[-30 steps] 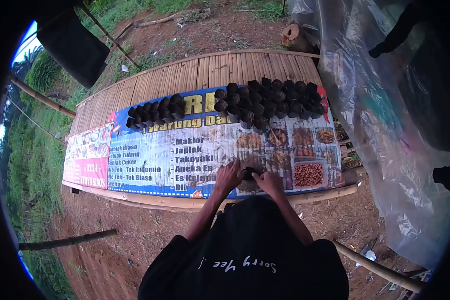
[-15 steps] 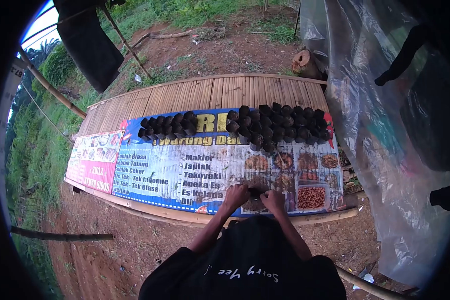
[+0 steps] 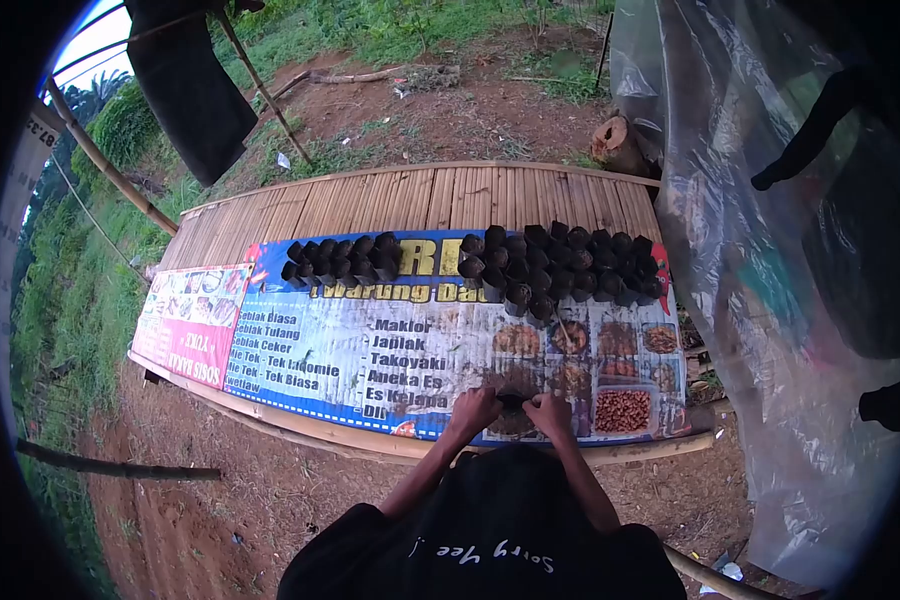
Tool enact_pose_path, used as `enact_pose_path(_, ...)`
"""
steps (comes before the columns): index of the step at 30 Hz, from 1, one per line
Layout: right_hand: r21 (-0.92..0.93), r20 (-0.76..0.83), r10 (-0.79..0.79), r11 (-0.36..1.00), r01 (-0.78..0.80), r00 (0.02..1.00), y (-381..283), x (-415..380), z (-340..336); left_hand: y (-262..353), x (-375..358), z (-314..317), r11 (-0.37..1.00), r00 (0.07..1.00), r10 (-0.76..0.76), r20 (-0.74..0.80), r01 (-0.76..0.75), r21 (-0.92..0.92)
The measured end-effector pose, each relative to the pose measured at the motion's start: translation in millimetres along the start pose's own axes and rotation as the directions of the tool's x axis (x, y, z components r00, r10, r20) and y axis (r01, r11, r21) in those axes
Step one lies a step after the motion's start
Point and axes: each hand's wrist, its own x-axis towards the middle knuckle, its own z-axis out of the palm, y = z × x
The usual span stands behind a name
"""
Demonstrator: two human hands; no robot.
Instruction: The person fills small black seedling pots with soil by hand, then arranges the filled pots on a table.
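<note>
The small black pot (image 3: 511,402) is over the near part of the printed banner (image 3: 410,345), and it shows only as a short dark piece, too small to tell its mouth clearly. The left hand (image 3: 477,410) and the right hand (image 3: 548,412) hold it from its two sides, each grip narrow with fingers curled, the forearms reaching forward from the banner's near edge. On the banner's far part stand two groups of black pots (image 3: 567,262), and beyond the banner the slatted counter (image 3: 370,205) is visible.

The left hand (image 3: 475,411) and right hand (image 3: 549,413) are partly hiding a black bag (image 3: 513,402). The top edge is cutting off plastic sheeting (image 3: 712,240).
</note>
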Motion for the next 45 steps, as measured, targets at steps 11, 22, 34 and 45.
enact_pose_path(11, -0.034, 0.139, 0.043, 0.999, -0.039, 0.989, -2, -1, 9, 2, 21, -10, 0.956, 0.99, 0.123, 0.063, -0.135, 0.262)
enact_pose_path(22, -0.088, -0.042, 0.002, 0.996, -0.005, 0.999, -3, -2, 7, 2, 16, -12, 0.965, 0.981, 0.181, 0.074, -0.191, 0.181)
enact_pose_path(34, -0.031, 0.032, -0.047, 0.998, 0.048, 0.998, -5, 3, -1, 7, 8, -15, 0.999, 0.998, -0.003, 0.07, 0.0, 0.037)
enact_pose_path(45, -0.043, -0.002, 0.007, 0.999, -0.007, 1.0, -1, -4, 3, -5, 9, -13, 0.971, 0.985, 0.11, 0.13, -0.135, 0.199)
